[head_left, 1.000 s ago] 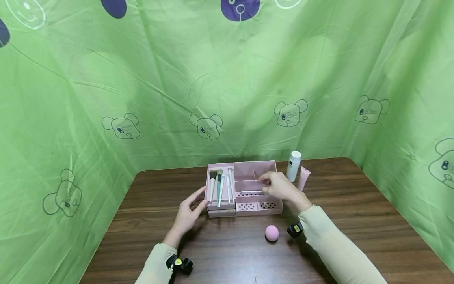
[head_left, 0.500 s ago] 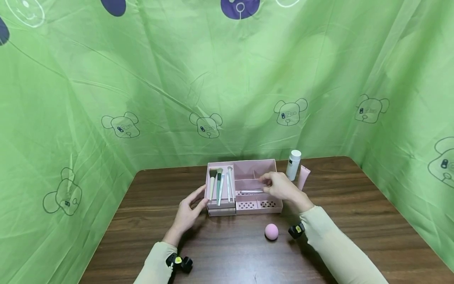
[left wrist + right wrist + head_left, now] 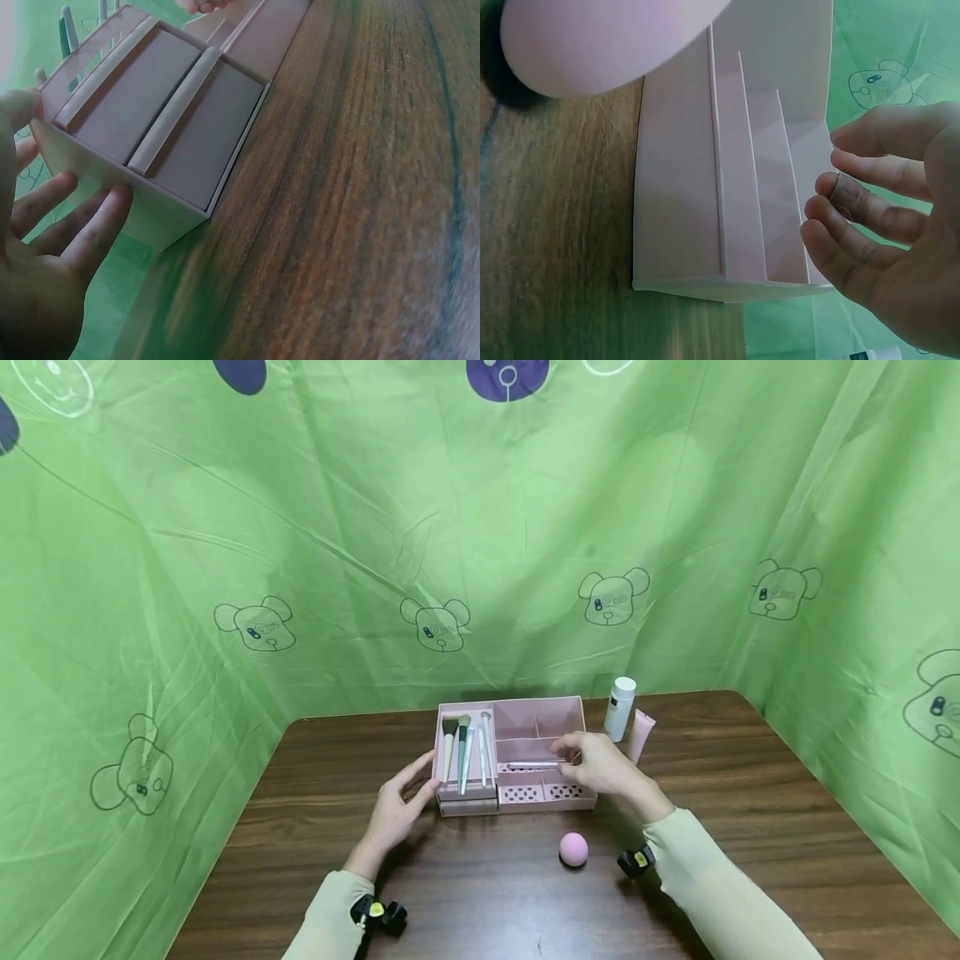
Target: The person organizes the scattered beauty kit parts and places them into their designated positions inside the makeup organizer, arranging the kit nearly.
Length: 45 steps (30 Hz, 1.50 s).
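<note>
A pink makeup organizer (image 3: pixel 547 806) stands on the table, two drawers (image 3: pixel 139 97) at its left front. My left hand (image 3: pixel 397 814) rests against its left side, fingers extended along the wall (image 3: pixel 161 214) and thumb near the top front edge. Several makeup brushes (image 3: pixel 462 752) lie in the tray on top. A slim silvery stick (image 3: pixel 532 765) lies in the middle compartment on the right. Over that side is my right hand (image 3: pixel 596 764), its fingers loosely bent with nothing between them in the right wrist view. A bandage-like wrap (image 3: pixel 849 196) covers one fingertip.
A round pink ball-like thing (image 3: pixel 573 850) sits on the wooden table (image 3: pixel 480 902) in front of the organizer. A white bottle (image 3: pixel 619 710) and a pink tube (image 3: pixel 641 735) stand to its right. A green curtain (image 3: pixel 525 635) hangs behind.
My right hand has let go of the silvery stick's right end and shifted slightly right and down. The stick stays in the compartment. My left hand keeps its place.
</note>
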### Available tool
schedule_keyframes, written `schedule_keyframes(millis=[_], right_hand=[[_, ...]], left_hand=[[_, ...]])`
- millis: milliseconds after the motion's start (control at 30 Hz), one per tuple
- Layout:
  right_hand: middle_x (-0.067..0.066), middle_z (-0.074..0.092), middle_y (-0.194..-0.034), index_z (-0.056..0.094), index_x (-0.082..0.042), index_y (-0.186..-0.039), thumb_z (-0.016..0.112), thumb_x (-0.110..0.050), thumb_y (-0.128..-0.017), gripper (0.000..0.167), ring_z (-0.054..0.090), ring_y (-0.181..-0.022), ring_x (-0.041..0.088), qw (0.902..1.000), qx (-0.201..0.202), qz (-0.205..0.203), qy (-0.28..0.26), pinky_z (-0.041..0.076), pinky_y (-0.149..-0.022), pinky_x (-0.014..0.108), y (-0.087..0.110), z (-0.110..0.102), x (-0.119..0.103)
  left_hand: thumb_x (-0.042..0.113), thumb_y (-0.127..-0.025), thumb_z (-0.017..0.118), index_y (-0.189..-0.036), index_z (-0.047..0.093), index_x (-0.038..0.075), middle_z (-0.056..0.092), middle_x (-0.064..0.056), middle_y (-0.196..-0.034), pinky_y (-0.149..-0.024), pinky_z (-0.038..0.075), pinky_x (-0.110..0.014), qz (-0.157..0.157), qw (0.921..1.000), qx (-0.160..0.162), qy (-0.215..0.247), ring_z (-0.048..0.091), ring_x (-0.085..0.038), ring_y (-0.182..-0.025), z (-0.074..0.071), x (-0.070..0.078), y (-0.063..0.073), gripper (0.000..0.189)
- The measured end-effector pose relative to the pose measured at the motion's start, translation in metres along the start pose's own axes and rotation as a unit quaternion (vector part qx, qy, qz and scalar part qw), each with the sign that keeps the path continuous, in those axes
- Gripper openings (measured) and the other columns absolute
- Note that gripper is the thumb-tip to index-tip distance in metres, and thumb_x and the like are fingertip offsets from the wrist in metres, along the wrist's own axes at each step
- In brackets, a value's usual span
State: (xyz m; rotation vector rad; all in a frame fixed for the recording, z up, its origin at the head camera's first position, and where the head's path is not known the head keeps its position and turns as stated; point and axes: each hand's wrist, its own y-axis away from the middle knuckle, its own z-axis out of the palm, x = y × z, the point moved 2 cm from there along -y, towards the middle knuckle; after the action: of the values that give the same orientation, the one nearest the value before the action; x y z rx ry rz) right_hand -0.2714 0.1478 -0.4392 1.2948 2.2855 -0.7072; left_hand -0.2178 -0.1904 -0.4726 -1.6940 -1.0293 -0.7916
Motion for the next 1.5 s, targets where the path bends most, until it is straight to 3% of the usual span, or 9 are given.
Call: schedule_keyframes(millis=[267,500,600,800,933,1067,1300,1500], right_hand=[[0.003,0.07,-0.089,0.069,-0.008,-0.109,0.072,-0.007,-0.081,0.029,0.065,-0.081,0.017,0.9997,-0.006,-0.013,-0.02,0.059,-0.072,0.036,0.011,0.002,0.0],[0.004,0.071,-0.091,0.069,-0.007,-0.109,0.073,-0.011,-0.082,0.027,0.066,-0.082,0.016,0.9991,-0.013,-0.021,-0.035,0.059,-0.073,0.038,0.022,0.0,-0.005],[0.006,0.072,-0.092,0.069,-0.007,-0.11,0.073,-0.011,-0.082,0.028,0.065,-0.083,0.014,0.9991,-0.017,-0.017,-0.036,0.059,-0.074,0.036,0.027,0.002,-0.006],[0.008,0.071,-0.094,0.069,-0.009,-0.108,0.071,-0.007,-0.083,0.026,0.066,-0.083,0.016,0.9978,-0.019,-0.032,-0.056,0.06,-0.073,0.038,0.037,0.006,-0.005],[0.008,0.071,-0.098,0.068,-0.012,-0.109,0.07,-0.009,-0.085,0.025,0.065,-0.085,0.012,0.9963,-0.019,-0.041,-0.073,0.061,-0.075,0.04,0.041,0.006,-0.004],[0.007,0.07,-0.102,0.068,-0.012,-0.111,0.072,-0.014,-0.087,0.024,0.066,-0.088,0.017,0.9933,-0.034,-0.062,-0.091,0.061,-0.076,0.042,0.048,0.004,-0.004],[0.005,0.071,-0.106,0.068,-0.005,-0.113,0.075,-0.027,-0.087,0.035,0.067,-0.09,0.026,0.9898,-0.051,-0.115,-0.068,0.06,-0.077,0.037,0.06,0.008,-0.001],[0.008,0.07,-0.108,0.067,-0.008,-0.115,0.074,-0.033,-0.087,0.039,0.066,-0.092,0.025,0.9869,-0.075,-0.127,-0.065,0.059,-0.08,0.034,0.067,0.013,0.003]], left_hand=[[0.008,-0.094,0.063,-0.138,0.051,-0.002,0.053,-0.022,-0.139,-0.092,0.055,-0.048,0.001,1.0,0.001,0.007,0.061,-0.041,-0.112,0.001,-0.002,0.001,0.047],[0.016,-0.095,0.065,-0.14,0.054,0.013,0.055,-0.011,-0.14,-0.094,0.056,-0.042,-0.004,0.9999,0.013,0.0,0.061,-0.037,-0.114,0.002,-0.033,0.0,0.047],[0.016,-0.094,0.066,-0.14,0.054,0.015,0.055,-0.009,-0.141,-0.094,0.055,-0.04,-0.008,0.9998,0.016,0.001,0.061,-0.035,-0.114,0.002,-0.038,0.0,0.047],[0.018,-0.095,0.065,-0.141,0.053,0.014,0.055,-0.01,-0.141,-0.095,0.055,-0.041,-0.004,0.9999,0.01,-0.006,0.061,-0.035,-0.115,0.002,-0.038,0.001,0.047],[0.021,-0.095,0.065,-0.141,0.053,0.016,0.055,-0.008,-0.141,-0.095,0.055,-0.04,-0.007,0.9999,0.008,-0.006,0.061,-0.034,-0.115,0.001,-0.038,0.001,0.048],[0.021,-0.095,0.064,-0.141,0.053,0.016,0.055,-0.009,-0.141,-0.094,0.056,-0.04,-0.001,0.9999,0.008,-0.007,0.061,-0.035,-0.114,0.001,-0.037,-0.001,0.047],[0.018,-0.095,0.064,-0.141,0.053,0.014,0.055,-0.011,-0.14,-0.094,0.055,-0.039,-0.001,0.9999,0.009,-0.009,0.061,-0.033,-0.114,0.001,-0.036,-0.001,0.047],[0.012,-0.095,0.063,-0.14,0.052,0.005,0.057,-0.016,-0.138,-0.094,0.055,-0.044,0.001,0.9999,0.009,-0.013,0.061,-0.035,-0.113,0.001,-0.017,-0.001,0.046]])
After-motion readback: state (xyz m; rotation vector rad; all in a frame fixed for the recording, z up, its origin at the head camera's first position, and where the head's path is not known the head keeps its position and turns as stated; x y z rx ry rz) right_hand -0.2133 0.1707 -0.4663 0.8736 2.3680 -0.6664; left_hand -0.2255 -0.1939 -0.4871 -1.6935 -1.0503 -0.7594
